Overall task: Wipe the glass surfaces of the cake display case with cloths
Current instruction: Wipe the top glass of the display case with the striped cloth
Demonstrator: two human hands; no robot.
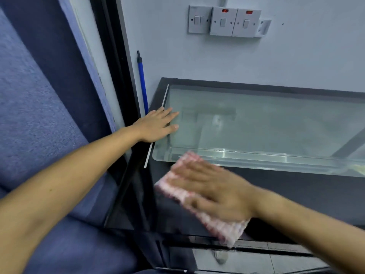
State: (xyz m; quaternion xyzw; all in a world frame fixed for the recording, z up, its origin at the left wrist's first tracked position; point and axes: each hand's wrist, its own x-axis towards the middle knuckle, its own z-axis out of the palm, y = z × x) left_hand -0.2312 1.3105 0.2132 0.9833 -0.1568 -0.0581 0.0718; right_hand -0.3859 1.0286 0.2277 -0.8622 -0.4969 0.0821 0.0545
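Left hand (156, 126) flat on the case's (296, 190) top glass (256, 127) at its left end, fingers straight and slightly spread, tips pointing right onto the clear pane, palm over the dark left border. Thin metal strip (157, 125) runs along that left edge, passing under the palm.

Right hand (213, 192) flat on the cloth (197, 194), fingers straight, close together, pointing left; blurred. It presses the cloth onto the dark front band of the top, just short of the clear pane's near edge.

Room: ahead of the right fingertips, a short stretch of dark border, then the case's left edge and a drop to the blue floor (39, 115). Past the back of the right hand, the top runs open to the right out of view. Beyond the left fingertips, clear pane is open to the right.

Cloth: pink-and-white check, folded into a rectangular pad, long axis diagonal from far-left to near-right; near-right corner overhangs the front edge of the top.

Glass: rectangular, long axis left-right, dark frame all round, hazy, with wall reflections.

Far edge sits against the wall (296, 60). Switches (224, 21) above. Blue pole (142, 82) leans in the corner behind the left fingers.
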